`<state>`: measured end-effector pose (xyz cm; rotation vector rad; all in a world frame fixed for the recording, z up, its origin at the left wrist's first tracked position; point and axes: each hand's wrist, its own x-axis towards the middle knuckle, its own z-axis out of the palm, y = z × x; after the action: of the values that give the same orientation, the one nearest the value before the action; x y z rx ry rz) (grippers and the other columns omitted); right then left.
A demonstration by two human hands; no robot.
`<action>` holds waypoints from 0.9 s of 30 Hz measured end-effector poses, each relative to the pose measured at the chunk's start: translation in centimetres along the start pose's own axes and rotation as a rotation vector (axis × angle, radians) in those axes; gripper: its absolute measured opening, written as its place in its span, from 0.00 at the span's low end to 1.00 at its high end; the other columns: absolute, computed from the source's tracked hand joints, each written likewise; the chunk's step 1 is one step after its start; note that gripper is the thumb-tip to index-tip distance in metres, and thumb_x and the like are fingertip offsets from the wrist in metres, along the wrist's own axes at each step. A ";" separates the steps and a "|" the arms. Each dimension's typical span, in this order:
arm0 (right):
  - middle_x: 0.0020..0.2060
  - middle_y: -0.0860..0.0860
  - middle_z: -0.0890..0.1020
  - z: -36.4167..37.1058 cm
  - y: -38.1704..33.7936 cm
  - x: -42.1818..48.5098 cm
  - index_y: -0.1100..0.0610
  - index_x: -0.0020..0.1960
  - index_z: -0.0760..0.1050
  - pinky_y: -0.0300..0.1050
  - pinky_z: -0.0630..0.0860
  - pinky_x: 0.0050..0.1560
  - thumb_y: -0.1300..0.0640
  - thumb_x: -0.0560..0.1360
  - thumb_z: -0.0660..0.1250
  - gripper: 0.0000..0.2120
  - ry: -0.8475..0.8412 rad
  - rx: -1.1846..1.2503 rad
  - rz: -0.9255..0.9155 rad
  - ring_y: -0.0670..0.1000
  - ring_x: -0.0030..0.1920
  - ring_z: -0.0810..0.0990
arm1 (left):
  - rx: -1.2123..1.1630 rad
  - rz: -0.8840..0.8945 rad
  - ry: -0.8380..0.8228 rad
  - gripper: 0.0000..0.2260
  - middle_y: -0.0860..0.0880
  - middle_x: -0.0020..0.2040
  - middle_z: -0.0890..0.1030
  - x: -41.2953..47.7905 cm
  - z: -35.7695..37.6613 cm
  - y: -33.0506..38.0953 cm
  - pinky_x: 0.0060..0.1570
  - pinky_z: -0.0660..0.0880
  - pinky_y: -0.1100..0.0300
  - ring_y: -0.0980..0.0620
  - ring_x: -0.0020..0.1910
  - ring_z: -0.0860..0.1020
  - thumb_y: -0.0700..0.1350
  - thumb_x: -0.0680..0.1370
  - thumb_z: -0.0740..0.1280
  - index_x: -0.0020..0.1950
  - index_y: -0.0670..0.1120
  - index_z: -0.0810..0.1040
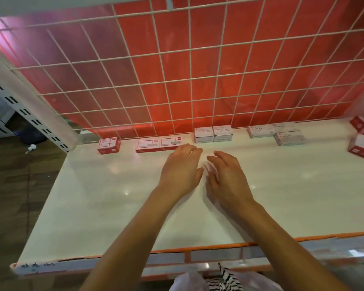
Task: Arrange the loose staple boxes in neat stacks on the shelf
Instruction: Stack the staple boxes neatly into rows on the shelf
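- "STAPLES" legible on three grey-white boxes clustered right of centre; other print too small to read.
- Two white boxes side by side at centre back, against wire grid.
- Single red box far left, red pair near it, jumbled red heap at right edge.
- All along back of white shelf.
- Left hand and right hand close together, fingers loosely spread, holding nothing.

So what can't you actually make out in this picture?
All in the head view:
- The red boxes at far right are cut off by the frame edge, so their count is unclear.
- The print on the white boxes is too small and blurred to read.
- The left hand hides the right corner of the flat red pair.
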<state>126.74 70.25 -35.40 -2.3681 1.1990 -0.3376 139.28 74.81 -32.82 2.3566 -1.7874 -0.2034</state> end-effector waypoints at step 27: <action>0.71 0.55 0.66 -12.4 21.6 -4.2 0.58 0.70 0.68 0.44 0.57 0.71 0.61 0.77 0.62 0.22 0.147 0.010 0.158 0.53 0.72 0.60 | -0.052 0.150 -0.059 0.20 0.49 0.70 0.70 6.3 7.7 25.5 0.65 0.68 0.57 0.50 0.66 0.70 0.48 0.81 0.61 0.73 0.51 0.66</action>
<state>104.21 58.95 -35.64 -2.2549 1.4384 -0.4705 115.37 61.54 -34.72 2.1919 -1.9506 -0.2976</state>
